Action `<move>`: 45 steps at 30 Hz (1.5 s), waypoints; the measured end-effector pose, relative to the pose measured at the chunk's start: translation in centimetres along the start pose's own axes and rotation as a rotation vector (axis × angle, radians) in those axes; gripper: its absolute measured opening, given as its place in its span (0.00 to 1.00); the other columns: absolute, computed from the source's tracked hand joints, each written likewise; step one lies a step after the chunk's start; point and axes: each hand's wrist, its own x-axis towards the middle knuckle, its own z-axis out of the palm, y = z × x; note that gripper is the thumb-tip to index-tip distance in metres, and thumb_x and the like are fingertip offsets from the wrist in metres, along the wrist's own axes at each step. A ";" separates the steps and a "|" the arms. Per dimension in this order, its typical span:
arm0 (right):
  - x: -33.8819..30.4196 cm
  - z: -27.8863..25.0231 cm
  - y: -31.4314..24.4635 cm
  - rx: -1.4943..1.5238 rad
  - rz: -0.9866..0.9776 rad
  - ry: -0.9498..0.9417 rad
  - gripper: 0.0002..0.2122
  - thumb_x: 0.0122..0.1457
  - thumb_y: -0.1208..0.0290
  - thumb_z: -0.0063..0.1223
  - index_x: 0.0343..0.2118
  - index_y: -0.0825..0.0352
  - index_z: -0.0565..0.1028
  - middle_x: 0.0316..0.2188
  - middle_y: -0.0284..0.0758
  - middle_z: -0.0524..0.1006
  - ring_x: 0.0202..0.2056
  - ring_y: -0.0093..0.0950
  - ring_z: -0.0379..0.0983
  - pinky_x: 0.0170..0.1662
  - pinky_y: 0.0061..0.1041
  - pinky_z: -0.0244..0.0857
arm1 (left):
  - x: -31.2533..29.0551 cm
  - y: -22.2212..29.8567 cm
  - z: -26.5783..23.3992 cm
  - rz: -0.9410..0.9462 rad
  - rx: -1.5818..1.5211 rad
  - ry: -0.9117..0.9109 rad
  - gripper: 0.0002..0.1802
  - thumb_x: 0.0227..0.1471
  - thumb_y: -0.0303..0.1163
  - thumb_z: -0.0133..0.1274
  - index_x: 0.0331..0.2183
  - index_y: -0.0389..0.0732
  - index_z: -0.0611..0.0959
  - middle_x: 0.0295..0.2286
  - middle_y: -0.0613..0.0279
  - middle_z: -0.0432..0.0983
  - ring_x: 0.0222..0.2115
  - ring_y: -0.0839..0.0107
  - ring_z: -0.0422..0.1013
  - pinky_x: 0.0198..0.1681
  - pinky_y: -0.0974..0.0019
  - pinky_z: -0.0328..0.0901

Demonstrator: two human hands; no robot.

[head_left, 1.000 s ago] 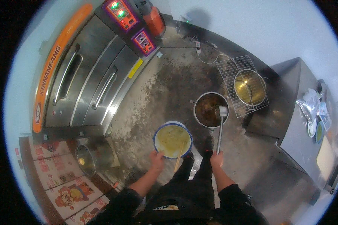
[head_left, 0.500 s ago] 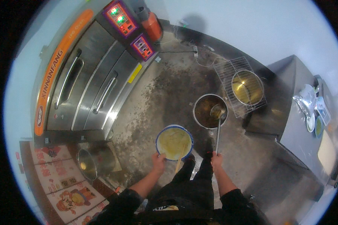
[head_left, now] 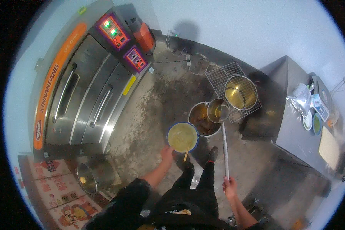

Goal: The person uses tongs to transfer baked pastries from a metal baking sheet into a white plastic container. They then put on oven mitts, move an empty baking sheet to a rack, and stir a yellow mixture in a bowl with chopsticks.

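Note:
My left hand point(head_left: 167, 153) grips the near left rim of a white basin with a blue rim point(head_left: 197, 139). Pale yellowish liquid point(head_left: 179, 137) lies inside it, and a pair of chopsticks point(head_left: 186, 155) leans over its near edge. In my right hand point(head_left: 229, 186) is the long handle of a metal ladle point(head_left: 225, 149), fingers wrapped round it. The round ladle bowl, with a little yellowish liquid in it, hangs over the right side of a metal pot point(head_left: 190, 126). Dark brown contents with pieces in them show inside the pot. The basin is beside the pot, on its near left.
A wire rack point(head_left: 218, 78) lies across a pot of golden liquid point(head_left: 256, 89) at the far right. A steel-topped counter point(head_left: 295, 134) with bowls and packets stands on the right. The oven point(head_left: 84, 92) fills the left, with a metal bucket point(head_left: 108, 170) nearer me.
The ladle bowl has risen out of the pot, and my right hand has drawn back toward me. My left hand has brought the basin closer to the pot. The whole view has shifted slightly.

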 end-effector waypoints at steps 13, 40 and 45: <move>-6.7 -5.0 -7.1 -0.402 -0.277 0.145 0.13 0.63 0.67 0.61 0.46 0.67 0.75 0.24 0.24 0.71 0.25 0.17 0.65 0.28 0.22 0.62 | 6.4 2.1 11.9 0.024 -0.105 -0.213 0.11 0.54 0.32 0.57 0.35 0.32 0.81 0.30 0.61 0.74 0.32 0.69 0.75 0.35 0.61 0.80; -4.5 -6.0 -7.8 0.010 0.079 -0.160 0.16 0.68 0.56 0.51 0.46 0.65 0.74 0.18 0.28 0.69 0.17 0.21 0.63 0.19 0.22 0.58 | 7.9 2.9 13.1 0.041 -0.116 -0.132 0.10 0.53 0.31 0.57 0.33 0.34 0.80 0.28 0.62 0.74 0.30 0.71 0.74 0.33 0.58 0.79; -1.0 -8.0 -7.4 0.084 0.089 -0.276 0.20 0.70 0.50 0.44 0.45 0.66 0.73 0.16 0.29 0.66 0.14 0.20 0.60 0.15 0.20 0.53 | 7.2 2.0 9.5 0.053 -0.140 -0.110 0.10 0.53 0.32 0.56 0.35 0.35 0.79 0.29 0.62 0.74 0.31 0.69 0.74 0.33 0.59 0.79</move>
